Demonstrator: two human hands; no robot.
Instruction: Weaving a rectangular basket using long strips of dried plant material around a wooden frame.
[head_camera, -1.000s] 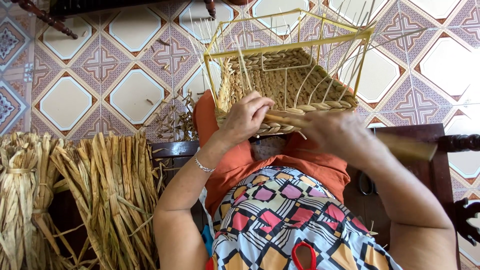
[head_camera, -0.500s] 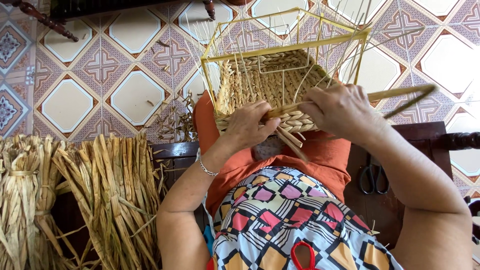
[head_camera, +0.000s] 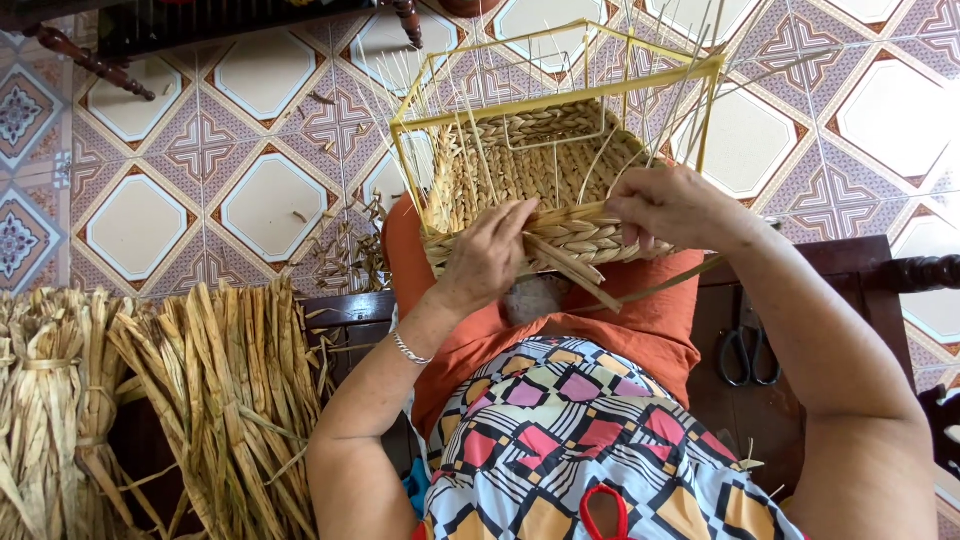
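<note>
So the half-woven straw basket (head_camera: 545, 175) is sitting tipped on the person's lap, its open side facing up toward the camera, with a yellow wire frame sticking up around it and thin pale stakes poking out past the top. Loose flat fibre strands (head_camera: 575, 268) are hanging off the near woven edge, crossing over the orange cloth below.
</note>
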